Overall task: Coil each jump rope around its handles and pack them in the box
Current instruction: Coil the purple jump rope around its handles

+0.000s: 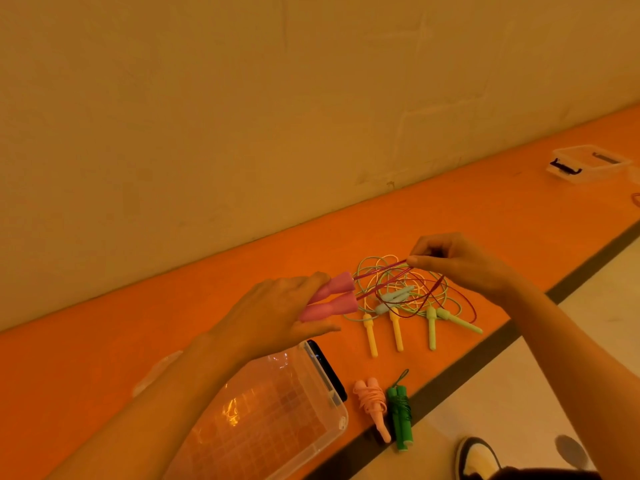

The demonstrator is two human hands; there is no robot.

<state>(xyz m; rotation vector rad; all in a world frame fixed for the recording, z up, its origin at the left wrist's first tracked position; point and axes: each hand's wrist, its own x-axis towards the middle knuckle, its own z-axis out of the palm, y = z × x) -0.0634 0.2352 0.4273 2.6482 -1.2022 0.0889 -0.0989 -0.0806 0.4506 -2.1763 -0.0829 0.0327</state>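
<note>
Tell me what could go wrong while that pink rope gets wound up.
The pink cord pinched by the right hand loops through the pile of loose ropes; pulling may snag or drag them. The left hand grips both pink handles near their back ends only, so cord tension could lever them apart.

The person is wearing a low shoe with a dark rim and a pale toe cap. Dark clothing is showing along the bottom edge. The left hand, right hand and both forearms are showing bare.
</note>
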